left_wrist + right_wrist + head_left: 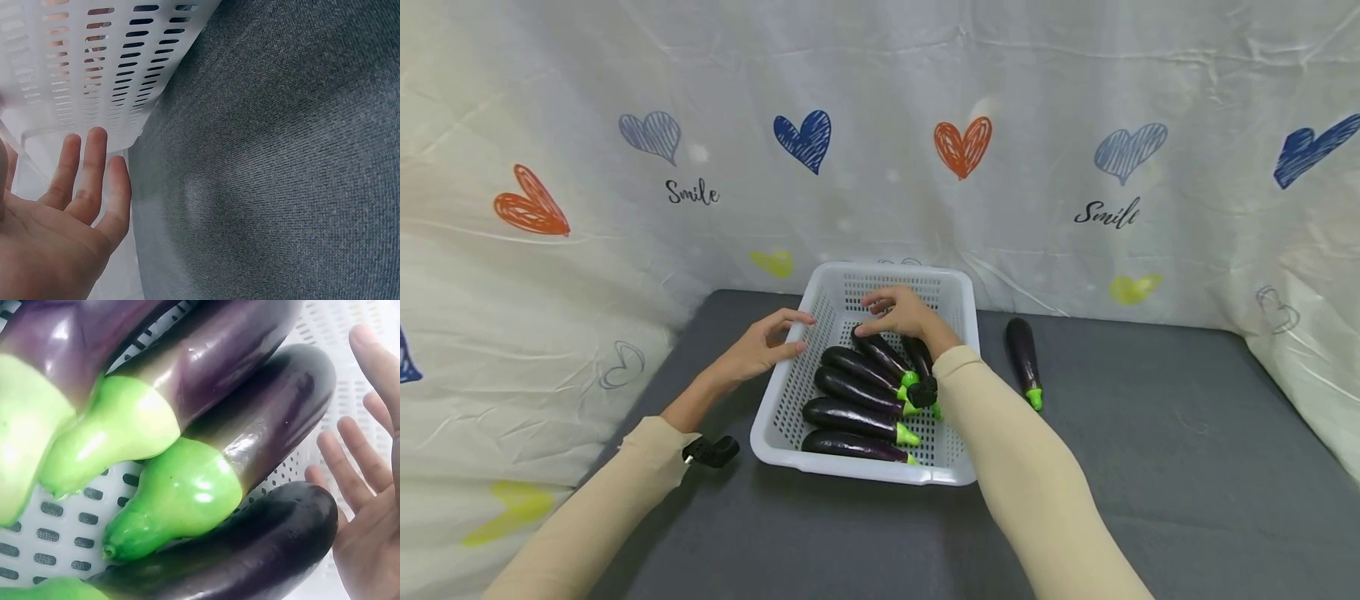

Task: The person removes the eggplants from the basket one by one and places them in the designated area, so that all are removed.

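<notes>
Several dark purple eggplants [850, 417] with green stem ends lie side by side in a white perforated plastic basket [865, 475]. My left hand [760, 346] is at the basket's left rim, thumb and fingers apart; in the left wrist view its relaxed fingers [94, 159] are beside the slotted outer wall [125, 81]. Inside the basket, my right hand [906, 317] hovers over the far end of the topmost eggplant [880, 352]. The right wrist view shows its fingers [359, 450] spread, holding nothing, close to the rounded eggplant tips [306, 506]. My right forearm hides part of the basket's right side.
One more eggplant [1022, 354] lies on the dark grey tabletop [1187, 433], right of the basket. A white curtain [880, 75] printed with hearts and "Smile" hangs behind the table and along its sides. A black strap device [709, 452] is on my left wrist.
</notes>
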Motion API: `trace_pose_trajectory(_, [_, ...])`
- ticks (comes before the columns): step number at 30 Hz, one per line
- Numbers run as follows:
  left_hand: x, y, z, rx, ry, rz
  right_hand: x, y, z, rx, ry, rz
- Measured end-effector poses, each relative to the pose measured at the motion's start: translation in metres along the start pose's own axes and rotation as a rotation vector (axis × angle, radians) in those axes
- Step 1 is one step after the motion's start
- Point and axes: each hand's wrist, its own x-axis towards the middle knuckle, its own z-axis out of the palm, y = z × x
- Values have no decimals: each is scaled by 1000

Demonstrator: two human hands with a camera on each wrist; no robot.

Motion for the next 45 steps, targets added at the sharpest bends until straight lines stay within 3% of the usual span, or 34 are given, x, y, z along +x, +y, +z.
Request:
trace_pose_trajectory(11, [1, -1, 1, 7, 15, 7, -1, 0, 3, -95, -69, 26])
trace_pose_trajectory(21, [1, -1, 0, 20, 13, 2, 4, 5, 8, -123, -79, 50])
trace_pose_trajectory(33, [1, -1, 0, 15, 9, -2, 4, 4, 9, -83, -15, 17])
trace_pose_trajectory(45, [1, 0, 0, 26, 16, -6, 6, -2, 7, 56, 39, -34])
